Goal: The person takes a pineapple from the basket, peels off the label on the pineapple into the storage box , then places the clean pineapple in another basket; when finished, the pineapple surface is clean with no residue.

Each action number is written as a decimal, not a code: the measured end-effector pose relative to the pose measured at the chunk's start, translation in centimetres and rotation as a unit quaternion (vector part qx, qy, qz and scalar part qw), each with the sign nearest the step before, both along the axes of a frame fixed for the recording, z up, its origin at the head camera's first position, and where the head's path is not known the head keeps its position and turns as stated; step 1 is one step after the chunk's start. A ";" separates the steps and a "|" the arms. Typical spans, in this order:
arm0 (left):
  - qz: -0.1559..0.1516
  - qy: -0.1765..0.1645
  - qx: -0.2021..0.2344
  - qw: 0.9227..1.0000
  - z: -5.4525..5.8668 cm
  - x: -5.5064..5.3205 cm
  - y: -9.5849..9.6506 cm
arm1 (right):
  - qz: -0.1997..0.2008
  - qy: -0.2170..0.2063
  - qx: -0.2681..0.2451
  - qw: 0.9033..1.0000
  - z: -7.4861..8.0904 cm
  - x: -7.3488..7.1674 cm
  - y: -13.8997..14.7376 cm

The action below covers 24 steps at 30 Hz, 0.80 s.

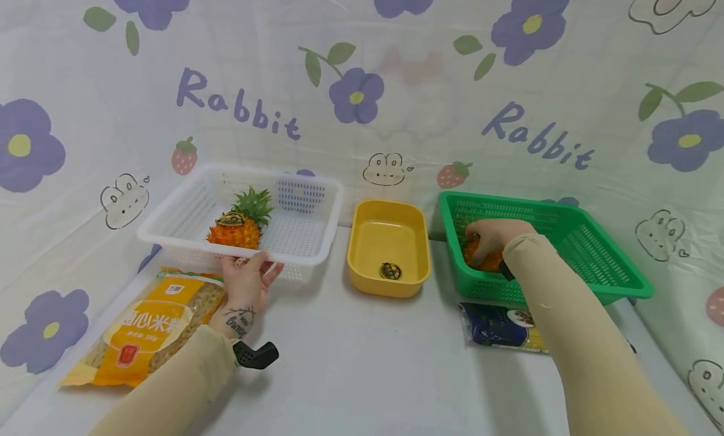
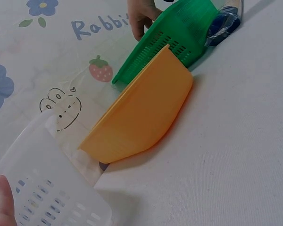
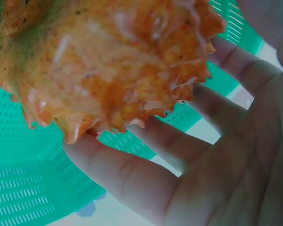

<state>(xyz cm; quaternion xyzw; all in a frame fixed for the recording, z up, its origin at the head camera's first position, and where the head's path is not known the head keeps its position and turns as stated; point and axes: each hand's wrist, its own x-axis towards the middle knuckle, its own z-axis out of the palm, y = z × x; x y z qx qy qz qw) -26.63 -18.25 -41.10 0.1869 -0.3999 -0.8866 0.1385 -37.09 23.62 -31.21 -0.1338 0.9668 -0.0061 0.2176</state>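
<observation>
In the head view, the left hand (image 1: 246, 282) touches the front rim of the white basket (image 1: 294, 258), perhaps to steady it; whether the fingers curl round the rim I cannot tell. A pineapple (image 1: 234, 236) lies inside, crown up and to the right. The right hand (image 1: 500, 234) reaches into the green basket (image 1: 599, 241) and grips a second pineapple (image 1: 489, 260). The yellow tub (image 1: 389, 232) stands between, a label (image 1: 390, 271) inside.

The left wrist view shows one finger against the white basket's perforated side.

In the right wrist view, spread fingers lie round the second pineapple, probably for an even hold on its spiky skin.
</observation>
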 end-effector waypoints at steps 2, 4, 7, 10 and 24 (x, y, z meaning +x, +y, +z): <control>-0.001 -0.001 0.000 1.000 0.1 0.0 0.0 | 0.002 0.007 0.008 1.000 0.1 0.3 0.0; -0.002 -0.001 0.000 1.000 0.1 0.0 0.1 | 0.005 0.011 0.019 1.000 0.2 0.4 0.0; -0.005 -0.001 -0.003 1.000 0.1 0.1 0.1 | 0.008 0.012 0.032 0.999 0.1 0.5 0.0; -0.006 0.001 -0.003 1.000 0.1 0.0 0.0 | -0.008 0.000 0.030 1.000 0.1 0.4 0.1; -0.003 -0.008 0.005 1.000 0.1 0.1 0.3 | 0.007 0.044 -0.118 0.992 2.0 1.5 0.9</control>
